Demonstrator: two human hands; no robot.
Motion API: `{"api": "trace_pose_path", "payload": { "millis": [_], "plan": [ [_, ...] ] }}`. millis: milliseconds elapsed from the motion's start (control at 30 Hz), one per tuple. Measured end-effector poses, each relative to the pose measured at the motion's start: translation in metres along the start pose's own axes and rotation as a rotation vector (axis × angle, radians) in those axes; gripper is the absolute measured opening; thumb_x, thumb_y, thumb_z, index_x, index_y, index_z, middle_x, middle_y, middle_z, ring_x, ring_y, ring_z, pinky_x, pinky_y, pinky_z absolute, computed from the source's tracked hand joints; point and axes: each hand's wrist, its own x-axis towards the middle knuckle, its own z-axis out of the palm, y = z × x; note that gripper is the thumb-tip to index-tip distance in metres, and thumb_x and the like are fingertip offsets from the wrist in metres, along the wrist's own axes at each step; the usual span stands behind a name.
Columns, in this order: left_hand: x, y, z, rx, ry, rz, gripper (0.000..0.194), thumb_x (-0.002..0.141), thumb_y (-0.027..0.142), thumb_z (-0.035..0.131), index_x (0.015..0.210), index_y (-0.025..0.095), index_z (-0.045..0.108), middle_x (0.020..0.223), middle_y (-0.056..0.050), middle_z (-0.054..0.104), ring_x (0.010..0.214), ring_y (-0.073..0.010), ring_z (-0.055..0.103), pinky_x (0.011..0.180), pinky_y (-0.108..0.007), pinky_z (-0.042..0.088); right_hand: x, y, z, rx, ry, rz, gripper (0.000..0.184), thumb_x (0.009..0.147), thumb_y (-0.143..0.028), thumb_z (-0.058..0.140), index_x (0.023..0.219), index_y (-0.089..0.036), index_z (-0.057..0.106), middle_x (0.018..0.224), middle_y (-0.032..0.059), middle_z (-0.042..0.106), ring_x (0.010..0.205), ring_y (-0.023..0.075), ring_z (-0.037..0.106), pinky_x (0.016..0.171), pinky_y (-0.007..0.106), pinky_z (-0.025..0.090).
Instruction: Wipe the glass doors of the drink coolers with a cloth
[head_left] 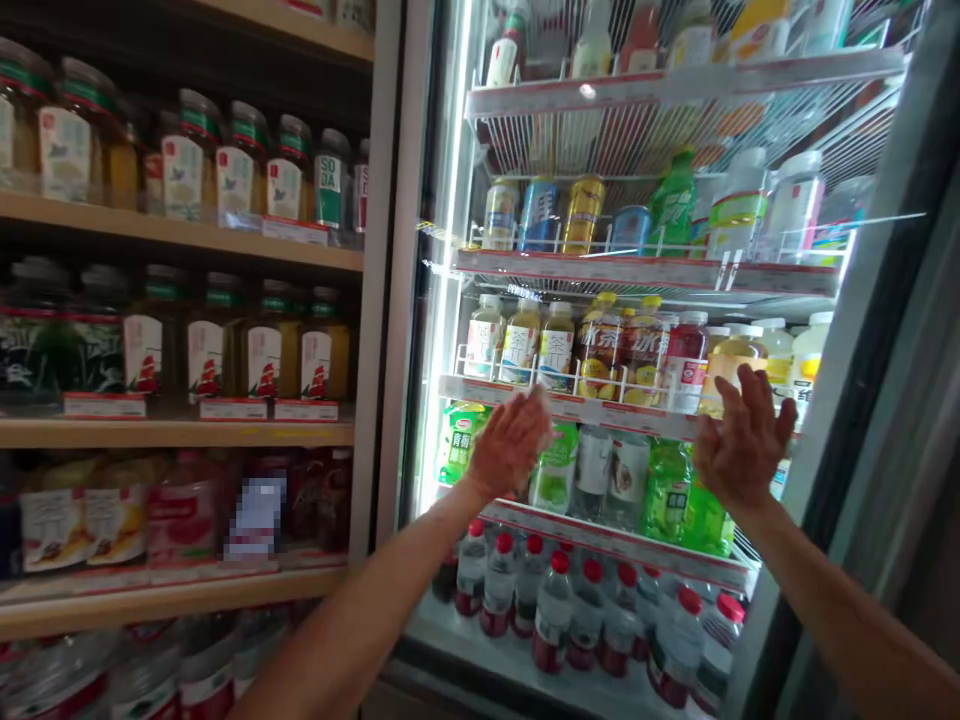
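Both my arms reach toward a lit drinks fridge (622, 400). My left hand (514, 440) is flat with its fingers stretched out and holds nothing. It appears in front of the green bottles (557, 470) on the lower shelf, just below a row of tea bottles (519, 340). Farther right, my right hand (742, 435) has its fingers spread and slightly bent, also with nothing in it. Behind that hand stand a bottle of pale yellow drink (739, 350) and green-labelled bottles (667, 490). Whether either hand touches glass cannot be made out.
Red-capped water bottles (555, 610) stand at the fridge bottom. Cans (583, 215) and more bottles fill the upper racks. To the left, wooden shelves (180, 432) carry rows of bottled drinks (206, 340). A dark door frame (847, 400) runs along the right side.
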Motion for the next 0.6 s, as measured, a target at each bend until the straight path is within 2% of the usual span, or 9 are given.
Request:
{"api": "trace_pose_path", "payload": {
  "millis": [67,100,233,267,333,433,467,533,600],
  "plan": [
    [-0.001,0.008,0.000,-0.026,-0.077,0.186,0.055,0.084,0.028,0.045,0.137,0.021,0.033,0.148,-0.005,0.028,0.139,-0.0238,0.019,0.110,-0.041,0.028,-0.003,0.004,0.000,-0.012,0.018,-0.054,0.052,0.085,-0.027,0.041,0.135,-0.015,0.038,0.142,0.0150,0.038,0.132,0.0305,0.034,0.107,0.056,0.020],
    [-0.002,0.005,-0.002,-0.018,-0.071,0.174,0.054,0.085,0.028,0.044,0.137,0.022,0.032,0.148,-0.005,0.029,0.139,-0.0225,0.019,0.111,-0.040,0.027,-0.005,0.005,0.000,-0.013,0.019,-0.067,0.052,0.085,-0.027,0.041,0.136,-0.015,0.038,0.142,0.0153,0.038,0.132,0.0305,0.033,0.107,0.057,0.020],
    [0.002,-0.021,-0.010,0.099,0.131,-0.315,0.056,0.088,0.022,0.039,0.142,0.017,0.022,0.152,-0.008,0.011,0.140,-0.0227,0.010,0.114,-0.042,0.022,-0.011,0.004,-0.003,-0.015,-0.006,-0.066,0.051,0.085,-0.026,0.042,0.134,-0.015,0.039,0.142,0.0146,0.037,0.133,0.0287,0.033,0.108,0.054,0.019],
    [0.002,-0.019,-0.010,0.111,0.147,-0.366,0.057,0.088,0.022,0.039,0.142,0.016,0.021,0.153,-0.009,0.009,0.140,-0.0239,0.009,0.113,-0.043,0.022,-0.012,0.003,-0.003,-0.016,-0.008,-0.056,0.050,0.085,-0.026,0.043,0.134,-0.015,0.040,0.142,0.0145,0.038,0.133,0.0284,0.032,0.108,0.053,0.019],
    [0.001,0.000,-0.006,0.072,0.072,-0.214,0.057,0.086,0.024,0.041,0.140,0.015,0.025,0.152,-0.010,0.012,0.140,-0.0254,0.011,0.112,-0.045,0.024,-0.013,0.002,-0.004,-0.016,-0.009,-0.039,0.050,0.085,-0.026,0.043,0.133,-0.015,0.040,0.143,0.0143,0.037,0.133,0.0280,0.032,0.109,0.052,0.019],
    [-0.006,0.035,0.000,-0.043,-0.114,0.256,0.053,0.084,0.026,0.046,0.135,0.019,0.036,0.148,-0.007,0.027,0.138,-0.0226,0.019,0.111,-0.039,0.027,-0.016,0.003,-0.006,-0.009,-0.013,-0.047,0.050,0.085,-0.026,0.041,0.134,-0.016,0.039,0.143,0.0138,0.036,0.133,0.0275,0.032,0.110,0.051,0.018],
    [-0.009,0.038,0.000,-0.061,-0.139,0.327,0.051,0.084,0.026,0.047,0.134,0.021,0.038,0.147,-0.005,0.030,0.138,-0.0217,0.021,0.111,-0.038,0.027,-0.017,0.004,-0.006,-0.006,-0.013,-0.054,0.050,0.084,-0.026,0.041,0.134,-0.016,0.039,0.143,0.0137,0.036,0.133,0.0274,0.032,0.110,0.051,0.018],
    [-0.012,0.026,-0.002,-0.039,-0.103,0.221,0.052,0.085,0.025,0.046,0.136,0.021,0.036,0.147,-0.006,0.031,0.138,-0.0213,0.019,0.112,-0.038,0.026,-0.019,0.005,-0.006,-0.002,-0.013,-0.057,0.051,0.084,-0.026,0.042,0.134,-0.016,0.039,0.143,0.0133,0.036,0.134,0.0274,0.032,0.110,0.052,0.018],
    [-0.012,0.003,-0.006,0.032,0.019,-0.113,0.055,0.086,0.024,0.043,0.140,0.019,0.029,0.149,-0.008,0.024,0.139,-0.0220,0.015,0.112,-0.041,0.025,-0.022,0.006,-0.005,-0.004,-0.019,-0.056,0.051,0.083,-0.025,0.043,0.134,-0.017,0.039,0.144,0.0129,0.036,0.134,0.0278,0.031,0.109,0.052,0.019]
  ]
}}
